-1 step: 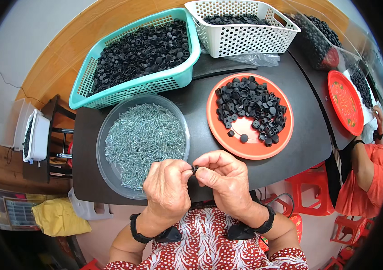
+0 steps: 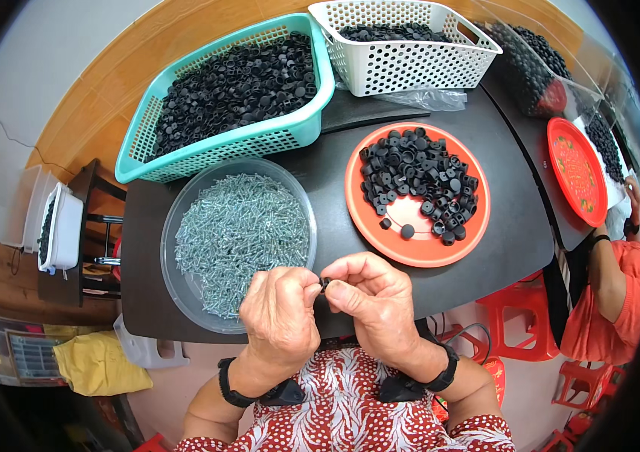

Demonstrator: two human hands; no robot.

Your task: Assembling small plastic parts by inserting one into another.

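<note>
My left hand (image 2: 281,318) and my right hand (image 2: 370,305) meet fingertip to fingertip over the table's near edge. Between them is a small black plastic cap (image 2: 324,284), pinched by my right thumb and forefinger. My left thumb and fingers are closed right against it; what they grip, if anything, is hidden. Left of the hands, a clear round tub (image 2: 172,282) holds a heap of silvery screws (image 2: 241,233). An orange plate (image 2: 380,245) beyond my right hand carries a pile of black plastic caps (image 2: 418,177), two of them lying apart near its front.
At the back stand a turquoise basket (image 2: 226,147) and a white basket (image 2: 418,71), both filled with black parts. A red tray (image 2: 577,173) rests on the table at right. Beside it sits a person in an orange shirt (image 2: 610,309). Red stools (image 2: 519,320) stand below.
</note>
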